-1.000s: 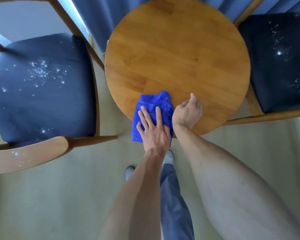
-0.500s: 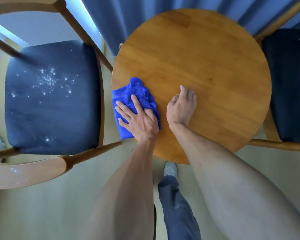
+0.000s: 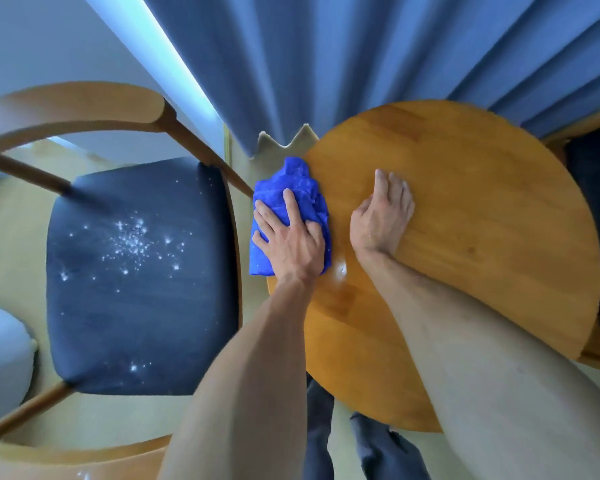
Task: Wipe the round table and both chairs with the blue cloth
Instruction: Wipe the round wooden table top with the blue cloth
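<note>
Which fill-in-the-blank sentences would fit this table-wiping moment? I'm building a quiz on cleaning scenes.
1. The left hand presses the blue cloth against the round table's ____ edge.
2. The right hand lies flat on the table and holds ____.
3. White specks are scattered over the dark seat of the left chair, so it looks not yet ____.
4. Behind the table hangs a blue ____.

Missing words: left; nothing; wiped; curtain
</note>
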`<state>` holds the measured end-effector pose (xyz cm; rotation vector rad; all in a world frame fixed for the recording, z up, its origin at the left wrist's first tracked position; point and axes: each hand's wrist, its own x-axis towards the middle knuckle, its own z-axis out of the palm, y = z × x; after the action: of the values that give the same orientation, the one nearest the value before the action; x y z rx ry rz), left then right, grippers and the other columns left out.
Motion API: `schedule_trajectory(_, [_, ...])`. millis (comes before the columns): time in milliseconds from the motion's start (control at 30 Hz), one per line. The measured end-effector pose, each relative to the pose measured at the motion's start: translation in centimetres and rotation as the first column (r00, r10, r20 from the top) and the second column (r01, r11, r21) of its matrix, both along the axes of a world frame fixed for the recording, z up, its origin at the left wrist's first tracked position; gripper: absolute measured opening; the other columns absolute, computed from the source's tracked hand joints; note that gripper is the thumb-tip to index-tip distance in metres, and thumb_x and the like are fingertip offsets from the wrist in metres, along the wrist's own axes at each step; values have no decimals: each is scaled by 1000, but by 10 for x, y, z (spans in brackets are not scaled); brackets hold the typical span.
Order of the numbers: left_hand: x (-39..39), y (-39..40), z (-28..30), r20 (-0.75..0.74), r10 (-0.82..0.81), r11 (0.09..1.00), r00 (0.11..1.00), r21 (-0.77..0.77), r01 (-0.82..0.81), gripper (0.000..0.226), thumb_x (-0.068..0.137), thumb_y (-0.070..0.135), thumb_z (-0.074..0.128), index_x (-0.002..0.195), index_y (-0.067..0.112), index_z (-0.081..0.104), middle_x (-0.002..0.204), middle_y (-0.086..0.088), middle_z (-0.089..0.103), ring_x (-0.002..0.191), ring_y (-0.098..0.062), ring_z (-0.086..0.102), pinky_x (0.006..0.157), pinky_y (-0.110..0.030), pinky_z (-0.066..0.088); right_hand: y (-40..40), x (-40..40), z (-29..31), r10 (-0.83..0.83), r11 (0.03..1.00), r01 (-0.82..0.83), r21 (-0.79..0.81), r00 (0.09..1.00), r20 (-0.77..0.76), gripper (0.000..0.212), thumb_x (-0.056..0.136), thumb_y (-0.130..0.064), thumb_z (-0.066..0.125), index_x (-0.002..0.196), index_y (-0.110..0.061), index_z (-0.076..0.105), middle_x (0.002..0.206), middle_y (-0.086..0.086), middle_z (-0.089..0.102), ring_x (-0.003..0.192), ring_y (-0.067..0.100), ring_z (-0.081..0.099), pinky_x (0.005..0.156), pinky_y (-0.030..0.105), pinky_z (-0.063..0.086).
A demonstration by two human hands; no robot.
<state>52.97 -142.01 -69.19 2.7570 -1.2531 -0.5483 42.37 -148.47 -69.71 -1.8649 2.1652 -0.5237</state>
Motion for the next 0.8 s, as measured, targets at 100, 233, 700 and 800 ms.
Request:
schedule_trajectory(100, [9,-27,5,-38,-85,996,996,-12,85,59,90,35,21,149,25,23,153,-27,19,136,-40,28,103,-51,29,-21,-1,8,-75,997,75,31,997,-1,51,85,-7,47,136,-12,51,138,18,54,134,37,42,112,50,31])
schedule_trajectory(233, [20,-61,4,-145,-152,986,978,-93,139,55,97,30,36,151,26,24,153,-22,24,134,-36,31,109,-46,25,-41,-16,9,50,998,-45,51,994,-102,55,88,-4,53,141,-14,46,145,15,48,138,35,37,114,50,31])
schedule_trajectory(700, [25,-61,-8,-130,507,845,852,-118,-521,47,101,25,31,147,14,35,140,-5,52,130,-25,45,108,-37,29,-91,69,2,695,710,-704,-24,705,-139,40,90,-30,48,122,-13,64,137,10,56,133,34,44,109,49,32])
schedule_trajectory(800, [25,-56,-10,-104,499,851,861,-132,-509,46,102,29,29,144,13,38,139,-5,53,127,-24,48,106,-38,32,-92,83,2,716,695,-712,102,673,-187,43,87,-45,47,113,-17,67,132,7,57,135,33,39,113,53,24])
